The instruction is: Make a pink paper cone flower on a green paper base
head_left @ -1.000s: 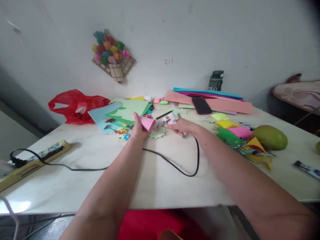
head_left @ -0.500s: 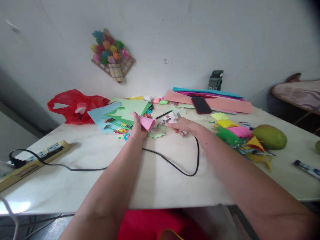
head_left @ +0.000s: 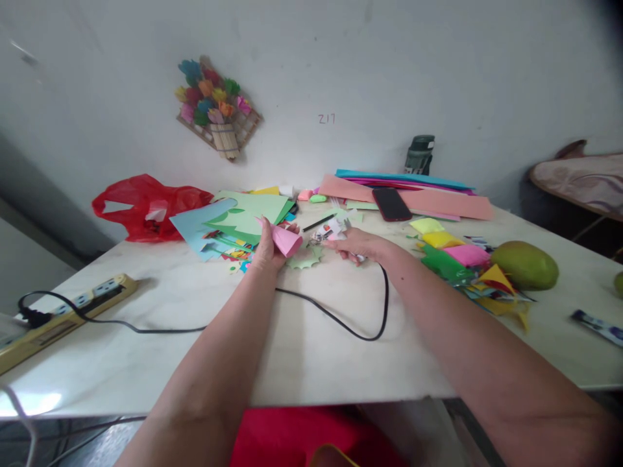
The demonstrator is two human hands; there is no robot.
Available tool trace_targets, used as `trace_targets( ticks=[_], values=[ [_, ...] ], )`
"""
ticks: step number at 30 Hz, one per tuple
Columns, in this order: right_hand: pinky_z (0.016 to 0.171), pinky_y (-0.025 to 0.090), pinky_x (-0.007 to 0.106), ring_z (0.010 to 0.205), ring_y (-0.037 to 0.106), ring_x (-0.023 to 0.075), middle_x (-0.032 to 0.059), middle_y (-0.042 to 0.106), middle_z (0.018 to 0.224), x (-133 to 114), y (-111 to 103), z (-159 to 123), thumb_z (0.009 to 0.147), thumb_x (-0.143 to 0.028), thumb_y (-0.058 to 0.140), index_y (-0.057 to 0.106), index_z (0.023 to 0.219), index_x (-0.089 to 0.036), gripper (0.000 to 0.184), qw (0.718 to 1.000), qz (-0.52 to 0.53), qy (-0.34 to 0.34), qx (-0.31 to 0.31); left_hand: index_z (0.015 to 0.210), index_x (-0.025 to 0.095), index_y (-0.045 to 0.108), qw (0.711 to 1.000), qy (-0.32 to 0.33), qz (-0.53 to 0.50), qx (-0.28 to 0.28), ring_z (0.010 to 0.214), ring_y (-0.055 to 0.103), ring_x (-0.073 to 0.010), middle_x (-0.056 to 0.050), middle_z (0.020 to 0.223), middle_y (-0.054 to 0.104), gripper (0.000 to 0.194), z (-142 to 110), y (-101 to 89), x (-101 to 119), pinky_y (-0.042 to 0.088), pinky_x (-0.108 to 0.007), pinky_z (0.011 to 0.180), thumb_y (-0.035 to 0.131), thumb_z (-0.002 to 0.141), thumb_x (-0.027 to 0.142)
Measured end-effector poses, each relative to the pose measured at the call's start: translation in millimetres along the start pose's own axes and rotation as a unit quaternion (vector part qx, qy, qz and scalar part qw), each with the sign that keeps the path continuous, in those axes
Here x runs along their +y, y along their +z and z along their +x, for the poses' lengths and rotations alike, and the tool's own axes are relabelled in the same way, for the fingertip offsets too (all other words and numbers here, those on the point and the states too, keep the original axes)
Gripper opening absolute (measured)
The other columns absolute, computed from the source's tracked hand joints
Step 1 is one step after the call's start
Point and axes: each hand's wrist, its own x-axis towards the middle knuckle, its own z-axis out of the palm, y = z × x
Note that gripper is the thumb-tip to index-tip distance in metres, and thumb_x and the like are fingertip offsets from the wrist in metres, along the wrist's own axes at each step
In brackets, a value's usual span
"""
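Nearest, red fabric (head_left: 302, 438) shows below the edge of the pale table (head_left: 331, 376). On the left side lies a cream power strip (head_left: 68, 314); a black cord (head_left: 335, 321) plugged into it passes behind the left forearm and loops up to the right hand (head_left: 356, 245). The right fingers are curled around a white corded tool (head_left: 333, 228) with a printed surface, though their full grip is partly hidden. The left hand (head_left: 270, 251) clamps a pink paper cone (head_left: 288, 240) between thumb and fingers, above the table, its wide mouth facing the tool, the two apart. Between the hands lies a jagged-edged light green paper piece (head_left: 305, 259). Off to the right, a green mango (head_left: 526, 266) lies beside bright packets (head_left: 466, 255) and paper scraps (head_left: 494, 285). Beyond the hands are a black pencil (head_left: 318, 223), light green sheets (head_left: 257, 206) and, further left, a red plastic bag (head_left: 141, 211). A smartphone (head_left: 392, 204) rests on stacked coloured paper (head_left: 448, 202), with a dark bottle (head_left: 419, 155) behind. Farthest, a paper-flower ornament (head_left: 214, 100) hangs on the wall (head_left: 311, 58).
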Motion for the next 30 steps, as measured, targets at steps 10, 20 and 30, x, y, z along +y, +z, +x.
trace_targets(
  ticks=[10, 20, 30],
  values=[
    [0.03, 0.029, 0.018, 0.031, 0.033, 0.0034, -0.0044, 0.046, 0.047, -2.0, 4.0, 2.7, 0.067, -0.057, 0.058, 0.045, 0.066, -0.017, 0.042, 1.0, 0.002, 0.003, 0.001, 0.078, 0.013, 0.054, 1.0, -0.021, -0.009, -0.005, 0.077, 0.064, -0.0224, -0.012, 0.078, 0.064, 0.054, -2.9, 1.6, 1.8, 0.052, -0.037, 0.07, 0.048, 0.067, 0.066],
    [0.032, 0.033, 0.02, 0.033, 0.037, 0.0046, -0.0036, 0.045, 0.046, -4.4, 2.7, 0.4, 0.065, -0.06, 0.058, 0.043, 0.06, -0.017, 0.046, 1.0, -0.005, 0.004, 0.011, 0.075, 0.015, 0.053, 0.999, -0.02, 0.015, -0.022, 0.074, 0.064, -0.0214, -0.012, 0.077, 0.064, 0.054, -3.2, 0.7, 0.8, 0.052, -0.036, 0.071, 0.044, 0.069, 0.067],
    [0.033, 0.031, 0.02, 0.034, 0.036, 0.0055, -0.0045, 0.039, 0.041, -11.2, 1.1, -4.6, 0.065, -0.055, 0.061, 0.039, 0.056, -0.019, 0.044, 0.998, -0.025, 0.023, 0.053, 0.076, 0.015, 0.053, 1.0, -0.027, 0.007, -0.013, 0.075, 0.064, -0.0223, -0.012, 0.076, 0.064, 0.054, -5.2, 2.5, 1.3, 0.052, -0.037, 0.071, 0.044, 0.068, 0.067]
  ],
)
